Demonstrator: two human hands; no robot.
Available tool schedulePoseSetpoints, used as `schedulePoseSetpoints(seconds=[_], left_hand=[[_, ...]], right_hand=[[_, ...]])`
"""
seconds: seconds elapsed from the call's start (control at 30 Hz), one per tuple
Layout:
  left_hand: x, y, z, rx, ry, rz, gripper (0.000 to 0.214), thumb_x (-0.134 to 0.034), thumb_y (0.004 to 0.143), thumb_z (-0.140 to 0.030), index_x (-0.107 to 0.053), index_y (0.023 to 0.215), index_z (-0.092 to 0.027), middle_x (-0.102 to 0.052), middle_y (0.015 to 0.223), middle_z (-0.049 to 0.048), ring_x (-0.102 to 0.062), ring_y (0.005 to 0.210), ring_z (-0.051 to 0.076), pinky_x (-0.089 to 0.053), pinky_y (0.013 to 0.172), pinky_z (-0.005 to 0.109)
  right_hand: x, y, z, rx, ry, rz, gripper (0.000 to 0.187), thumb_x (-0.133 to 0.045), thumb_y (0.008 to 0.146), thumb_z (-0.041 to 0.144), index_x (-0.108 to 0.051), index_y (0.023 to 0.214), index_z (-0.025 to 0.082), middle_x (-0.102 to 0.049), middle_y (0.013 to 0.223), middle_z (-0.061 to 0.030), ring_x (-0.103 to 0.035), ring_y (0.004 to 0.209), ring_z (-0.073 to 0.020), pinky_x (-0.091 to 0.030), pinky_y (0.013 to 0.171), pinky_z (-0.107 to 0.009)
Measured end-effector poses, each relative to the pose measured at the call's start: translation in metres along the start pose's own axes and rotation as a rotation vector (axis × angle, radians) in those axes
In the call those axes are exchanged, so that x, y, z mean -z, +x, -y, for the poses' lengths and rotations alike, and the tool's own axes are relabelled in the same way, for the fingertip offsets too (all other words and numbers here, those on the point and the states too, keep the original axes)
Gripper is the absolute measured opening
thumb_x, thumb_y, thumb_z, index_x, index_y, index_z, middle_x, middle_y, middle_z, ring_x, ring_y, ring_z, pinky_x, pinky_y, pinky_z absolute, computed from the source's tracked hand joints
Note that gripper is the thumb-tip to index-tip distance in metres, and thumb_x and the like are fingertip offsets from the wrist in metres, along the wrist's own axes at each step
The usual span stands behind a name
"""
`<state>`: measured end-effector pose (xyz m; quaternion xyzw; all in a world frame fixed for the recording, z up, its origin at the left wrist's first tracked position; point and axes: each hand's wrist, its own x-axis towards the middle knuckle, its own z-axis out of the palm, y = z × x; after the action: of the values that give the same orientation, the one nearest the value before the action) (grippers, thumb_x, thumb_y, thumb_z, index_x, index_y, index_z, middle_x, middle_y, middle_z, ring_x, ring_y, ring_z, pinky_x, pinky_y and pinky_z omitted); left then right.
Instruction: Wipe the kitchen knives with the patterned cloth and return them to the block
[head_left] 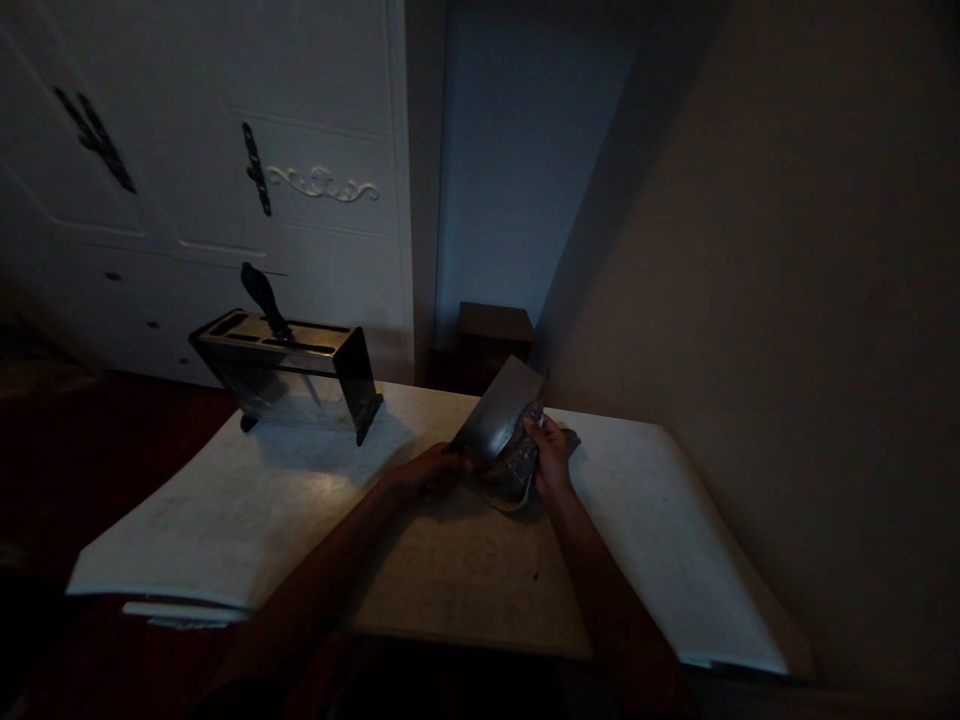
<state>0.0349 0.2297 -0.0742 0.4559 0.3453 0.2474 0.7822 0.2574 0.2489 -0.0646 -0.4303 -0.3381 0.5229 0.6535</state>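
A broad-bladed cleaver (501,405) is in my left hand (433,472), its fingers wrapped round the handle. The blade slants up and to the right above the table. My right hand (551,455) pinches a dark, crumpled cloth (516,470) against the right side of the blade. The cloth hangs below the blade towards the table, and part of it shows beyond my right hand. Dim light hides the finer detail of the fingers.
A knife block (281,375) with clear sides stands at the table's back left, one black-handled knife (262,298) upright in it. A pale covering (187,520) lies over the table. White cabinets (322,80) rise behind, and a wall (787,300) borders the right side.
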Motion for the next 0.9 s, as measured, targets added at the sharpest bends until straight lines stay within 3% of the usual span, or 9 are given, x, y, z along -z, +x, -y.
schedulePoseSetpoints(seconds=[0.23,0.5,0.67,0.77,0.9], left_hand=[[-0.001,0.001,0.000,-0.034,-0.093,-0.057,0.036,-0.073,0.068,-0.039,-0.043,0.078,-0.020,-0.029,0.043,-0.0136,-0.021,0.031,0.005,-0.024,0.027,0.019],[0.002,0.005,0.002,-0.094,-0.220,-0.102,0.039,-0.072,0.067,-0.036,-0.037,0.076,-0.022,-0.028,0.041,-0.0138,-0.019,0.028,0.005,-0.023,0.025,0.019],[0.007,0.010,0.002,-0.182,-0.305,-0.157,0.041,-0.073,0.068,-0.036,-0.035,0.075,-0.023,-0.029,0.041,-0.0139,-0.018,0.027,0.006,-0.024,0.025,0.019],[0.006,0.011,-0.002,-0.205,-0.336,-0.179,0.044,-0.069,0.073,-0.045,-0.032,0.070,-0.022,-0.027,0.041,-0.0126,-0.018,0.027,0.006,-0.023,0.026,0.019],[0.003,0.012,-0.005,-0.271,-0.403,-0.173,0.051,-0.058,0.076,-0.068,-0.036,0.071,-0.021,-0.032,0.045,-0.0101,-0.023,0.029,0.007,-0.023,0.027,0.021]], right_hand=[[-0.012,-0.012,-0.008,-0.038,-0.151,0.136,0.044,-0.084,0.061,0.044,-0.069,0.094,0.018,-0.072,0.079,-0.0010,-0.066,0.067,-0.0192,-0.053,0.062,-0.029],[-0.017,-0.018,-0.013,0.140,-0.542,0.273,0.032,-0.076,0.063,0.043,-0.073,0.085,0.020,-0.074,0.078,-0.0021,-0.066,0.072,-0.0249,-0.053,0.067,-0.036],[-0.016,-0.019,-0.014,0.161,-0.590,0.317,0.026,-0.072,0.064,0.039,-0.073,0.083,0.021,-0.073,0.077,-0.0011,-0.065,0.072,-0.0243,-0.053,0.065,-0.034],[-0.012,-0.015,-0.015,0.143,-0.571,0.271,0.030,-0.072,0.064,0.042,-0.073,0.086,0.022,-0.073,0.079,-0.0009,-0.065,0.073,-0.0245,-0.053,0.067,-0.035],[-0.012,-0.016,-0.019,0.169,-0.584,0.201,0.036,-0.072,0.068,0.049,-0.073,0.090,0.020,-0.073,0.086,-0.0041,-0.065,0.080,-0.0263,-0.054,0.075,-0.038]])
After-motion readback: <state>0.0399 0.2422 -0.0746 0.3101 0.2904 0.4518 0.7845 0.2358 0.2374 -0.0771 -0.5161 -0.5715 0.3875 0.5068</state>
